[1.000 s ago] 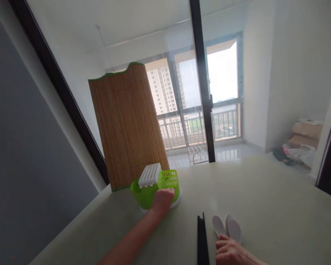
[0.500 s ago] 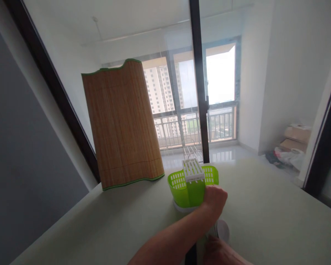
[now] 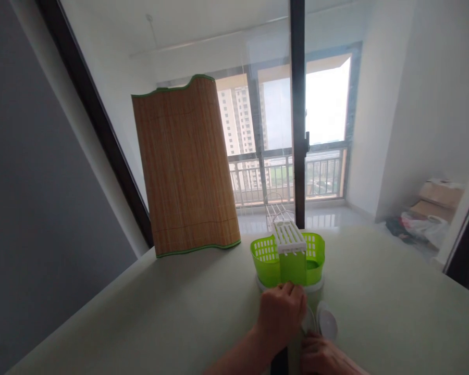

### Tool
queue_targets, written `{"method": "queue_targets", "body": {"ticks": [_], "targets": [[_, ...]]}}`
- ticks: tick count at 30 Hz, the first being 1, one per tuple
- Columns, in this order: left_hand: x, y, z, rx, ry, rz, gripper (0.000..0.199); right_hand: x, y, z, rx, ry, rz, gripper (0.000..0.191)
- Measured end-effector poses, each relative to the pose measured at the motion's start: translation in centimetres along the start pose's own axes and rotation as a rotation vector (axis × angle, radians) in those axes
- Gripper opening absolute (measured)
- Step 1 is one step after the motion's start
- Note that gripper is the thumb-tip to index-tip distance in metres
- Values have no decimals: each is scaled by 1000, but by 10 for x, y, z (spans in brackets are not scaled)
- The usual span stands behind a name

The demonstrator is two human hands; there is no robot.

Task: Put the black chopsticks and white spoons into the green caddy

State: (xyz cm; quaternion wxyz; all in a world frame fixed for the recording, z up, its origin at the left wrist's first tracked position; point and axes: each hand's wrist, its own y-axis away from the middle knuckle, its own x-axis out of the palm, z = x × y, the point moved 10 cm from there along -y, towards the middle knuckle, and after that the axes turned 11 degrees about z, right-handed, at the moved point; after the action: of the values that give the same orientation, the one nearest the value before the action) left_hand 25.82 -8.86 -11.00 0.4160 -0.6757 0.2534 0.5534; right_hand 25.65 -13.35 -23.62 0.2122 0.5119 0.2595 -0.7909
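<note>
A bright green utensil holder (image 3: 266, 268) stands on the table with a white slotted rack (image 3: 290, 237) across its middle. Just in front of it is my left hand (image 3: 283, 312), its fingers curled; what they close on, if anything, is hidden. Nearer to me, my right hand (image 3: 322, 357) is closed around the handles of several pale spoons. One white spoon (image 3: 328, 324) shows its rounded bowl to the right, above that hand. Beside the left fingers rises another pale, rounded utensil head (image 3: 308, 319).
A bamboo mat with green edging (image 3: 187, 172) stands upright at the left back of the pale table (image 3: 203, 302). Behind it is a glass partition with a dark frame post (image 3: 298, 114). Cardboard boxes (image 3: 440, 200) lie beyond, at right. Between my arms is a dark strip (image 3: 279, 362).
My left hand has come back from the green holder's right side toward me, close to the utensils in my right hand. The camera view has turned slightly left.
</note>
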Motion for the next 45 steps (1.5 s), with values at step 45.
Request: {"method": "queue_targets", "body": {"ticks": [45], "targets": [[46,79,75,-487,36,480,34,-50,-7,46,180,-68,113,18]]}}
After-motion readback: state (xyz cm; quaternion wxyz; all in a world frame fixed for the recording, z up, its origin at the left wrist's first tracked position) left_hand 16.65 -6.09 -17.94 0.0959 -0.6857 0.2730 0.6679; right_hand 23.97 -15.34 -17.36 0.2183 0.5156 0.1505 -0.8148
